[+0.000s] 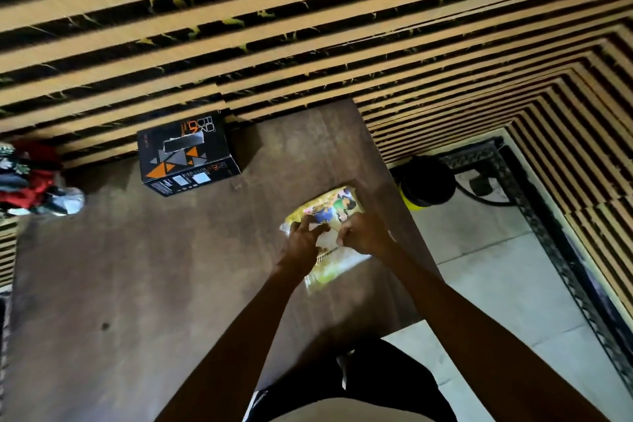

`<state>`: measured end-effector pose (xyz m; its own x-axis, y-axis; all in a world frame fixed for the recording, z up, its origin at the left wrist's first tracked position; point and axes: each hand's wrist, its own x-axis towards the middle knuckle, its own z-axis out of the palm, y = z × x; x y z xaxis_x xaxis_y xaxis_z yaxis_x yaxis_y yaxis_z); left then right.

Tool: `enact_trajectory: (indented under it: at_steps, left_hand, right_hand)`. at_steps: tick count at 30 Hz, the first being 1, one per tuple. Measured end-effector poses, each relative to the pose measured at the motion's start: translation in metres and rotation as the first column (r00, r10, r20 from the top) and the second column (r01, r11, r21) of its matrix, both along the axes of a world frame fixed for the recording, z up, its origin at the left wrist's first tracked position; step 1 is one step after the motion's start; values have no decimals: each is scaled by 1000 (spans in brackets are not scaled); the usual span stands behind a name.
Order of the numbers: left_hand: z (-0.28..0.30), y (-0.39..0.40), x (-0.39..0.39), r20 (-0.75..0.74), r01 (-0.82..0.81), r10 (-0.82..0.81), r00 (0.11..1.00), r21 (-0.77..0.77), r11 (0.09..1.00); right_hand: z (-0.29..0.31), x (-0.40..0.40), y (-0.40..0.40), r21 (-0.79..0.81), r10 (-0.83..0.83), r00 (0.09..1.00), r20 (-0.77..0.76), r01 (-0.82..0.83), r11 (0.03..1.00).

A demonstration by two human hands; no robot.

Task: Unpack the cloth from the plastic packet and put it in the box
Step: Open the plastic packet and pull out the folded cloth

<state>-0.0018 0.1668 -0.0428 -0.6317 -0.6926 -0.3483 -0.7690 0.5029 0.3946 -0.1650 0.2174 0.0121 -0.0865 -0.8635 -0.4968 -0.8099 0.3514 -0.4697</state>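
Plastic film like this is light, thin and slick, so judge the packet (334,233) as something that slides and crumples rather than resists you. It lies flat on the brown table (154,267), near the right edge, with its long axis running from the end nearest you away toward the striped wall (308,10), tilted slightly to the right. The printed yellow face is up.

Your left hand (303,238) rests on the packet with its fingers spread and curled, pressing the film down. Your right hand (361,233) is closed into a loose fist just beside it, apparently pinching the film near the packet's middle, though which layer it has cannot be told.

The cloth inside should be soft and floppy, with little weight. You would do best to hold the film at an open end or seam, where two layers part, and draw the cloth out by a folded edge, not by a single corner that stretches. Which end is the open one does not show.

The black and orange box (186,154) stands well apart, toward the far left of the table against the wall; whether its top is open cannot be made out.
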Motion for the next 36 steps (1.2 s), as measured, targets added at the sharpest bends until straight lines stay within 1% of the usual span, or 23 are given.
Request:
enact_trajectory:
  at_steps: [2, 4, 5, 7, 9, 10, 12, 13, 17, 19, 22, 23, 24, 25, 26, 27, 28, 29, 31, 32, 33, 35, 36]
  left_hand:
    - [3, 4, -1, -19, -14, 14, 1000, 8, 1000]
    - [10, 12, -1, -131, -59, 62, 989, 28, 998]
    - [12, 17, 0, -201, -86, 94, 975, 52, 995]
    - [21, 34, 2, -314, -116, 172, 934, 187, 975]
    - [27, 54, 6, -305, -55, 166, 938, 343, 938]
    - [26, 62, 7, -276, -13, 121, 953, 364, 931]
    - [23, 75, 7, -204, 28, 35, 978, 298, 954]
    - [23, 80, 5, -179, 12, 39, 983, 280, 960]
    - [28, 88, -2, -147, -153, 202, 968, 288, 945]
    - [32, 94, -4, -180, -221, 272, 945, 260, 940]
    - [37, 101, -7, -233, -300, 340, 911, 191, 935]
    - [39, 104, -7, -235, -319, 349, 907, 157, 935]
    - [41, 106, -7, -246, -341, 361, 899, 121, 932]
    - [43, 108, -6, -262, -358, 369, 892, 90, 929]
    - [45, 110, -7, -281, -358, 358, 890, 54, 932]
    - [47, 113, -7, -300, -347, 333, 894, 8, 938]
    - [47, 117, -9, -312, -334, 308, 899, -33, 942]
    - [49, 121, -11, -325, -328, 291, 900, -62, 943]
    - [50, 128, -15, -345, -331, 281, 895, -95, 939]
    - [49, 129, -17, -360, -333, 277, 891, -103, 937]
    - [49, 130, -18, -377, -321, 265, 887, -93, 942]
    - [49, 129, -19, -443, -250, 228, 867, 7, 968]
    - [49, 128, -18, -479, -206, 221, 849, 86, 975]
  right_hand:
    - [7, -5, 16, -39, -5, 1000, 3, 5, 999]
    - [12, -13, 40, -74, 21, 1000, -11, -21, 997]
    - [11, -17, 52, -128, 38, 999, 3, -37, 991]
    - [6, -23, 77, -177, 16, 1000, 20, -12, 984]
    - [3, -21, 100, -165, -39, 999, 21, 42, 985]
    - [0, -20, 110, -174, -55, 998, 29, 59, 983]
    - [-9, -18, 126, -182, -64, 997, 44, 71, 981]
    - [-12, -17, 132, -173, -71, 997, 41, 78, 982]
    - [-34, -19, 145, -109, -57, 998, -13, 56, 993]
    - [-36, -19, 151, -79, -4, 1000, -27, 2, 997]
    - [-28, -18, 155, 88, 55, 996, -66, -49, 995]
    - [-24, -18, 155, 101, 45, 993, -108, -34, 994]
    - [-21, -16, 155, 70, -7, 992, -126, 16, 997]
    - [-19, -13, 152, -15, -100, 991, -91, 99, 995]
    - [-18, -10, 149, -103, -215, 977, -9, 213, 972]
    - [-21, -5, 144, -147, -333, 938, 97, 345, 927]
    - [-21, -1, 136, -103, -444, 871, 211, 471, 876]
    - [-23, 3, 129, 23, -560, 764, 320, 584, 811]
    - [-27, 10, 121, 256, -669, 588, 455, 633, 731]
    - [-38, 9, 120, 310, -703, 531, 472, 647, 697]
    - [-47, 10, 120, 365, -732, 425, 533, 665, 652]
    - [-65, 9, 118, 367, -747, 389, 539, 690, 624]
    - [-66, 12, 112, 447, -773, 250, 583, 696, 562]
